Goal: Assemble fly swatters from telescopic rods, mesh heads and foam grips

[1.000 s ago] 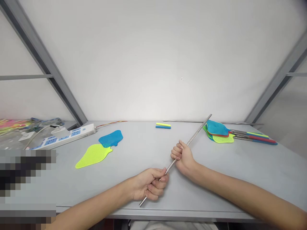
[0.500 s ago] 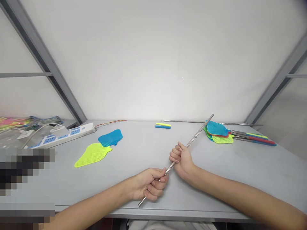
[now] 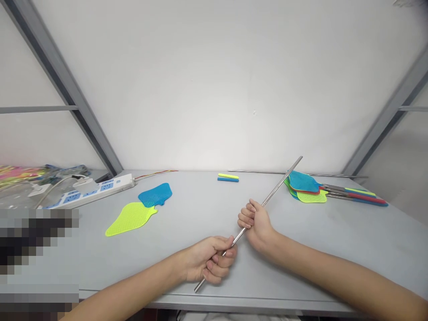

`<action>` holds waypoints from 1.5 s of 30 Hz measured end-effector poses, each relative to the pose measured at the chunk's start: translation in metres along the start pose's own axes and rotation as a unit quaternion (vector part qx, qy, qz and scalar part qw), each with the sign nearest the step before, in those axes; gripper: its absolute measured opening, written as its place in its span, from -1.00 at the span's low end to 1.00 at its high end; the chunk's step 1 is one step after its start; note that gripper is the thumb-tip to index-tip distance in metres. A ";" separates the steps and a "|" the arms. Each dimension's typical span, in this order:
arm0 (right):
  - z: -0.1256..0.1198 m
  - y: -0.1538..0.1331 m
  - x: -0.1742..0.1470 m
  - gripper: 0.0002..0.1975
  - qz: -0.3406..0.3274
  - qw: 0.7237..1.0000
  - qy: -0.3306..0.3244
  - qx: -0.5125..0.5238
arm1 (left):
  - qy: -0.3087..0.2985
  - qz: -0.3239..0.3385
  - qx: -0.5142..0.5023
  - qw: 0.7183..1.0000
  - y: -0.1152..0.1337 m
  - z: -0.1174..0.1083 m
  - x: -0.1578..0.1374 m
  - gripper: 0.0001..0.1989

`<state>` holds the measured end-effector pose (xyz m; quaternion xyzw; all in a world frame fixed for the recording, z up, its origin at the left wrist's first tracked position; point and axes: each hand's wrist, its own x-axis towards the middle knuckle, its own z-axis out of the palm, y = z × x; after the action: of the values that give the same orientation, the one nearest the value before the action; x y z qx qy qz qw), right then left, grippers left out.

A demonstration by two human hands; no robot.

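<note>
A thin shiny metal rod (image 3: 278,187) slants across the middle of the head view, its lower end near the table's front edge and its upper end pointing back and right. My left hand (image 3: 214,260) is closed round the lower part, thumb pressed along the rod. Higher up, my right hand (image 3: 256,224) wraps its fingers about the same rod. Left of my hands lie a yellow-green perforated fly swatter head (image 3: 131,218) and a blue fly swatter head (image 3: 155,195), touching each other.
Fly swatters (image 3: 304,182) are stacked at the right, handles pointing right. Yellow and blue sleeves (image 3: 228,179) lie at the back middle. Behind the stack is a thin metal rod (image 3: 254,172) along the wall. At left sit a power strip (image 3: 100,189) and plastic bags.
Both hands keep their grip on the rod. The whole view has shifted slightly, and the rod's upper end sits a little further right and higher.
</note>
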<state>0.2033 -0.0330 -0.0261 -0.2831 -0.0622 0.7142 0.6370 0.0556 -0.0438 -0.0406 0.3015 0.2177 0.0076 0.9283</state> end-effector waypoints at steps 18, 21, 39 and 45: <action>0.015 -0.033 0.011 -0.75 0.078 0.997 0.001 0.012 | 0.050 0.058 0.000 0.997 0.007 0.009 0.000 -0.76; 0.018 -0.040 0.011 -0.75 0.070 0.998 -0.004 0.000 | 0.068 0.087 0.014 0.994 0.008 0.011 -0.001 -0.79; 0.030 -0.080 0.006 -0.77 -0.012 1.000 -0.017 -0.009 | 0.083 0.094 0.042 0.991 0.009 0.010 -0.001 -0.70; 0.033 -0.088 0.002 -0.76 -0.032 0.999 -0.032 -0.001 | 0.083 0.104 0.039 0.990 0.009 0.010 -0.002 -0.68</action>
<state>0.2642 -0.0062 0.0405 -0.2588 -0.0923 0.7021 0.6569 0.0591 -0.0418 -0.0274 0.3564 0.2620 0.1207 0.8887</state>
